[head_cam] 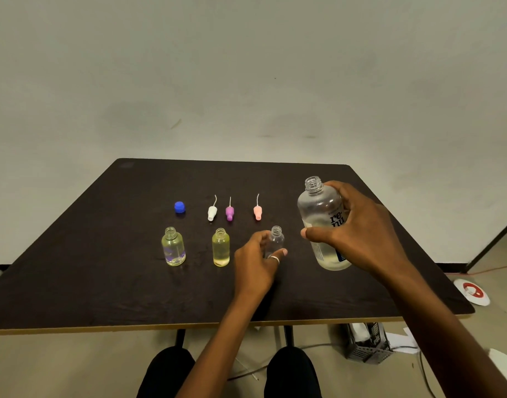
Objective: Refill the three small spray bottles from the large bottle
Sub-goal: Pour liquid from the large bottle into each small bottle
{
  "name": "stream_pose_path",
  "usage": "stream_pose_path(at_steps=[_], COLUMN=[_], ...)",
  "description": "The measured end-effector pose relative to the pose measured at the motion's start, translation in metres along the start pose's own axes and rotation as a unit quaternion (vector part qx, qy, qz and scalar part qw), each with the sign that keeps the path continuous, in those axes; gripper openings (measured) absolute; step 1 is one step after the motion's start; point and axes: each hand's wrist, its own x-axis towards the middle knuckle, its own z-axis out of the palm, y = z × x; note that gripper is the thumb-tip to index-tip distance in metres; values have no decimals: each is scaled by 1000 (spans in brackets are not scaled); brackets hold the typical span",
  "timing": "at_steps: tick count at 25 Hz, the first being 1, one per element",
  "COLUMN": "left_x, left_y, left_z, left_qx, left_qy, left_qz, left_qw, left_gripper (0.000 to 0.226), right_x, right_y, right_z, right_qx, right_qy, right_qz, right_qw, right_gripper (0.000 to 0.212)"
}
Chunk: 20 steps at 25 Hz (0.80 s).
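We hold the large bottle in our right hand, fingers wrapped round its back and thumb pressed across its front. Its neck is uncapped, it leans slightly, and a little pale liquid sits in its base. Whether its base touches the table we cannot tell.

Just left of the large bottle, our left hand curls round the empty small bottle, which stands upright with its neck open; a ring shows on one finger.

Farther left of the large bottle stands the yellow small bottle, nearly full. Farthest from it is the pale small bottle, also nearly full. Both are open and upright.

Left of the large bottle's shoulder, behind the small ones, three spray tops sit in a row, tubes pointing up. The pink top is nearest, then the purple top and the white top. The blue cap sits farthest left.
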Motion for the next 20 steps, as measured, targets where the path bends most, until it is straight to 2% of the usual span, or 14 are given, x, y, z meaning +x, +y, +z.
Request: stream_pose_path(at_steps=[6,13,20], left_x=[-9,-16,-17], left_y=[44,73,78], left_z=[-36,-65,-68], left_qx=[-48,-62,-35], left_qy=[39,58,62], left_qz=[63,79,93], left_qw=[996,993,993], left_gripper=[49,53,50], right_x=[3,5,5], right_y=[-1,-24,-37], right_z=[-3,-8,-7], right_qx=[-95,-235,-279], right_qy=[-15,-3,-8], right_qz=[-25,-82,-103], right_qw=[995,969,955], right_gripper=[73,77,83])
